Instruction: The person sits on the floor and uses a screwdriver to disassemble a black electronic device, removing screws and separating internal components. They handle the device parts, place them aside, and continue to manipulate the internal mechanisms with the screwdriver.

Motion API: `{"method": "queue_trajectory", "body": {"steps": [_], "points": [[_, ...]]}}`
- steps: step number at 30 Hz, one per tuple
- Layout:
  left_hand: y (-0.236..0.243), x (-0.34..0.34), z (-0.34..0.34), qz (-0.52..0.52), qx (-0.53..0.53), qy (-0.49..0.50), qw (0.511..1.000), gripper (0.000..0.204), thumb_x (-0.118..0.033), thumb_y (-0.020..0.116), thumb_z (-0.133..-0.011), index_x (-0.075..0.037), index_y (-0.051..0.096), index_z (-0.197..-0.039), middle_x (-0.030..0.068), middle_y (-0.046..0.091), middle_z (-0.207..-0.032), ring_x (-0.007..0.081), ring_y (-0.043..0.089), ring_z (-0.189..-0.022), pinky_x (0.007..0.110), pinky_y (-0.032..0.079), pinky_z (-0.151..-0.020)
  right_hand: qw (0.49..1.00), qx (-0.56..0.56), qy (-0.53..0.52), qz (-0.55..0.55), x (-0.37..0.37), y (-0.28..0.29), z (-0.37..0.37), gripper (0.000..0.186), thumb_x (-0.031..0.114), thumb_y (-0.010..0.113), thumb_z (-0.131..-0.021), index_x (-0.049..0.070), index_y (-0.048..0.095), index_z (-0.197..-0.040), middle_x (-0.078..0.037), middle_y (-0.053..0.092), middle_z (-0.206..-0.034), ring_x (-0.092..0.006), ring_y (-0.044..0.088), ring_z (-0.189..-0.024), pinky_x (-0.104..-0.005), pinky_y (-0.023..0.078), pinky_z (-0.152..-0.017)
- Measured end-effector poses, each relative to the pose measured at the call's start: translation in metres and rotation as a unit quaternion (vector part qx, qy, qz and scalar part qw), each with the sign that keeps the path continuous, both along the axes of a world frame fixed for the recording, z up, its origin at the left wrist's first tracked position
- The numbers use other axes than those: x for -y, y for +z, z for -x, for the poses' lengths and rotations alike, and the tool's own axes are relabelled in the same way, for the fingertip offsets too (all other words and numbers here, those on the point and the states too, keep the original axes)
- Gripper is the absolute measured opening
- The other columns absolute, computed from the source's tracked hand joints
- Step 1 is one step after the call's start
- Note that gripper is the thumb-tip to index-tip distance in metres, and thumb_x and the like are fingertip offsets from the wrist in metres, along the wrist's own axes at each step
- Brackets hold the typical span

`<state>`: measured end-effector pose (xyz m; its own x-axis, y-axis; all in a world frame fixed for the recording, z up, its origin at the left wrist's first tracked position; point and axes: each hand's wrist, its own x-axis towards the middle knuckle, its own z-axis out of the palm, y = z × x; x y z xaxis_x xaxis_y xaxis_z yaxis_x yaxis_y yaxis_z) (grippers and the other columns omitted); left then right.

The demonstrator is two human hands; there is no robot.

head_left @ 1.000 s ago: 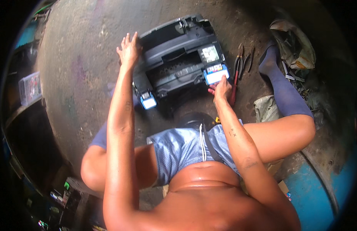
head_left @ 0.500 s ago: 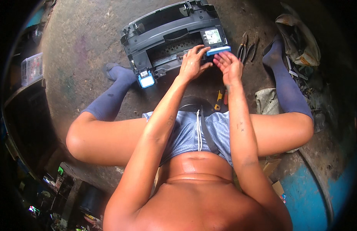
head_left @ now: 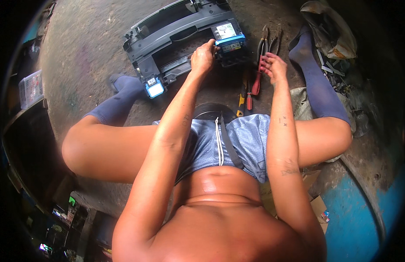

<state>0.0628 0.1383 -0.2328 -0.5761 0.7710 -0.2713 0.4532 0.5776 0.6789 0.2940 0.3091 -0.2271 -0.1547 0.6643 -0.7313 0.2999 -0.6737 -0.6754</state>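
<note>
The black printer body [head_left: 176, 37] lies on the floor in front of me. At its right front corner is a blue-edged ink tank unit [head_left: 231, 40]. My left hand [head_left: 203, 57] is closed, its fingertips on the left end of that blue edge; just what they pinch is partly hidden. To the right, my right hand [head_left: 274, 68] hangs above the floor with its fingers a little bent and apart, holding nothing. Just beside it lies a red-handled tool [head_left: 256, 84]. A second blue-framed part [head_left: 155, 89] sticks out at the printer's left front corner.
Pliers [head_left: 260, 49], a second pair of pliers [head_left: 276, 43], a red-handled screwdriver [head_left: 249, 101] and a yellow-and-black utility knife [head_left: 241, 105] lie right of the printer. Cloth sacking [head_left: 331, 30] and scraps are at the far right. A clear plastic basket [head_left: 31, 89] stands at the left.
My right hand has left the blue-edged part and moved right, toward the tools. The blue edge now lies against the printer's corner, with labels showing below it. The view has shifted slightly.
</note>
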Motion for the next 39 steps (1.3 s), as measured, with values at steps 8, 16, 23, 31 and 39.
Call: {"method": "queue_trajectory", "body": {"steps": [8, 16, 23, 31, 39], "points": [[0.01, 0.002, 0.004, 0.017, 0.021, -0.001, 1.0, 0.034, -0.031, 0.063, -0.101, -0.019, 0.063, -0.133, 0.0167, 0.074, -0.114, 0.0393, 0.069, -0.11, 0.051, 0.054, -0.088, 0.998, -0.024, 0.055, 0.02, 0.018, 0.003, 0.024, 0.032, 0.01, 0.054, -0.101, 0.004, 0.062, -0.131, -0.014, 0.071, -0.12, -0.0227, 0.073, -0.094, -0.0369, 0.063, -0.075], [0.0, 0.048, -0.037, -0.095, -0.113, -0.153, 0.977, 0.056, -0.022, 0.073, -0.092, -0.027, 0.058, -0.145, 0.0169, 0.041, -0.16, 0.035, 0.049, -0.141, 0.051, 0.041, -0.114, 0.996, -0.056, -0.05, -0.039, 0.004, 0.001, 0.036, 0.024, 0.005, 0.052, -0.101, 0.003, 0.061, -0.123, -0.013, 0.071, -0.107, -0.0231, 0.072, -0.086, -0.0362, 0.061, -0.064], [-0.009, 0.071, -0.057, -0.003, -0.149, -0.214, 0.965, 0.079, -0.012, 0.069, -0.09, -0.035, 0.038, -0.159, 0.0137, 0.022, -0.171, 0.0292, 0.035, -0.152, 0.057, 0.026, -0.124, 0.997, 0.031, 0.046, -0.06, 0.01, -0.005, 0.04, 0.024, 0.01, 0.056, -0.102, 0.006, 0.066, -0.123, -0.01, 0.071, -0.107, -0.0197, 0.071, -0.083, -0.0335, 0.061, -0.066], [-0.015, 0.081, -0.035, -0.119, -0.06, -0.102, 0.986, 0.054, -0.006, 0.066, -0.089, -0.018, 0.059, -0.141, 0.0117, 0.058, -0.144, 0.0335, 0.051, -0.137, 0.047, 0.041, -0.115, 0.995, 0.016, 0.044, -0.085, 0.044, -0.002, 0.06, 0.032, 0.003, 0.071, -0.091, -0.004, 0.062, -0.121, -0.014, 0.068, -0.107, -0.0209, 0.071, -0.087, -0.0317, 0.063, -0.068], [-0.025, 0.073, -0.012, -0.025, -0.049, -0.035, 0.998, 0.057, -0.037, 0.078, -0.087, -0.013, 0.061, -0.136, 0.0117, 0.061, -0.135, 0.0339, 0.056, -0.127, 0.047, 0.046, -0.103, 0.79, 0.096, 0.489, -0.356, 0.041, 0.03, 0.088, 0.085, 0.005, 0.084, -0.068, 0.021, 0.053, -0.145, -0.013, 0.055, -0.142, -0.0326, 0.057, -0.128, -0.0406, 0.051, -0.104]]}}
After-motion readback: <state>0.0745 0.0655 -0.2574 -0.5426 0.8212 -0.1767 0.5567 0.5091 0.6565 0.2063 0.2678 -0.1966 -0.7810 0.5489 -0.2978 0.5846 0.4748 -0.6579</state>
